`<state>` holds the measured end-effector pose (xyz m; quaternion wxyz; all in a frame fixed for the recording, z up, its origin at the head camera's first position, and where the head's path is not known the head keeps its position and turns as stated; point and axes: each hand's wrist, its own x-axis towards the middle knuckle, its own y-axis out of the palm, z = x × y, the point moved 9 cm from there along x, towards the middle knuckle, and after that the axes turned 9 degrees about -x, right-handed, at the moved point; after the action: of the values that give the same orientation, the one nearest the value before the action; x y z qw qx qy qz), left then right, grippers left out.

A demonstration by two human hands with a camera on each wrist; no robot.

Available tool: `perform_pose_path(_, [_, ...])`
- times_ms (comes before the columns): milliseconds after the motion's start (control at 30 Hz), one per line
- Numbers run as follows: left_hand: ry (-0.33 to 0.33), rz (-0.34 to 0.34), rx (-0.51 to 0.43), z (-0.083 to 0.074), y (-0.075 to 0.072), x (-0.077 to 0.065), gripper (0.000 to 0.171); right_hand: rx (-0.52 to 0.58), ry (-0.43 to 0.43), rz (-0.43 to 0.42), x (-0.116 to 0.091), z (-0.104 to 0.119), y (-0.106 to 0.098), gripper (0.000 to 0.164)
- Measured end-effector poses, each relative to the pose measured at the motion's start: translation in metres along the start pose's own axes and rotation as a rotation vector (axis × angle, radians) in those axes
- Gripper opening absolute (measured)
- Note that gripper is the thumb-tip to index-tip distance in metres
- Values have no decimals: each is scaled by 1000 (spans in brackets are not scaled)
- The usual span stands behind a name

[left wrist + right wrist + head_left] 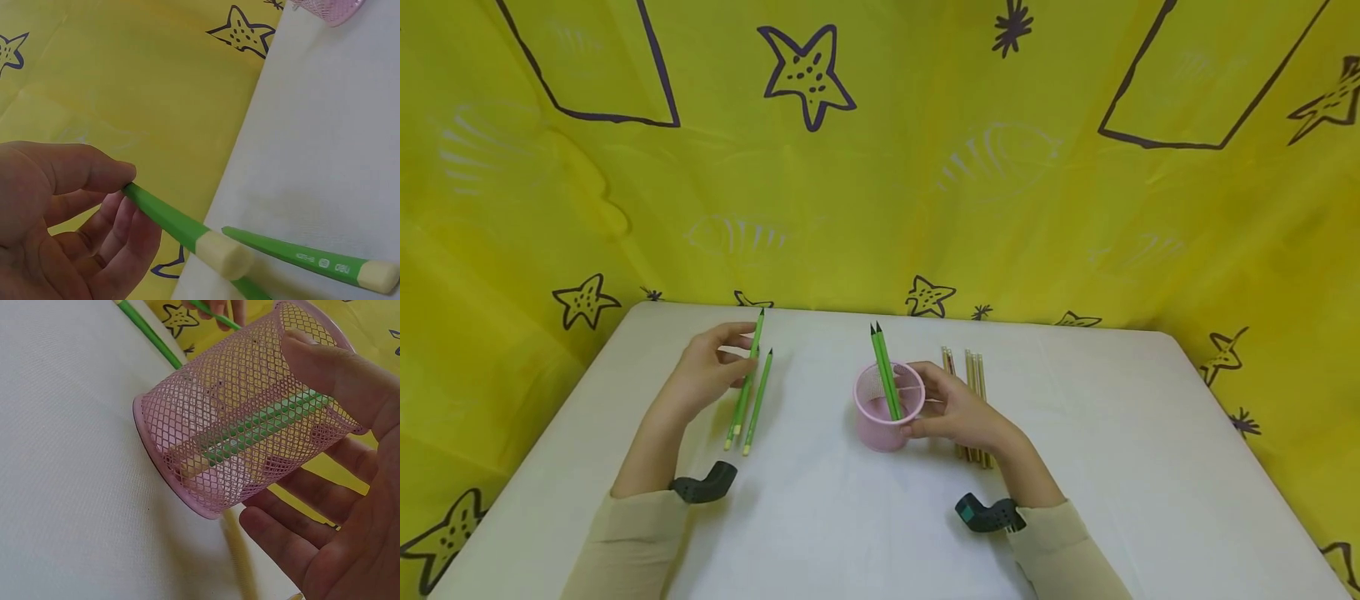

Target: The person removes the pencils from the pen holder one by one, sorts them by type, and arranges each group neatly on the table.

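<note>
My left hand pinches a green pencil with a cream end between thumb and fingers, its dark point facing the back of the table. Just beside and below it lie other green pencils of the same kind. My right hand grips a pink mesh pencil cup at its right side, thumb near the rim. Two green pencils lean inside the cup, points up. Through the mesh in the right wrist view, their lower ends show near the cup's base.
Several gold-coloured pencils lie on the white table behind and under my right hand, partly hidden by it. A yellow cloth with starfish drawings hangs behind the table and along its sides.
</note>
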<state>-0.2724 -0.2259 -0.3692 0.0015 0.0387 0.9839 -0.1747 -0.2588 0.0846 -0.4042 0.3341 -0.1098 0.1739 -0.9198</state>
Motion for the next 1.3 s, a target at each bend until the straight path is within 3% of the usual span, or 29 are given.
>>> perform_pose_path(400, [-88,38,74,20,6,6,60,6,-13,7,0,0,0,78])
perform_pose_path(667, [-87,50,88,22,9,5,60,13,-2,11,1,0,0,79])
perform_pose_path(1300, [-98,37,278,25,13,4,60,12,20,8,0,1,-1,80])
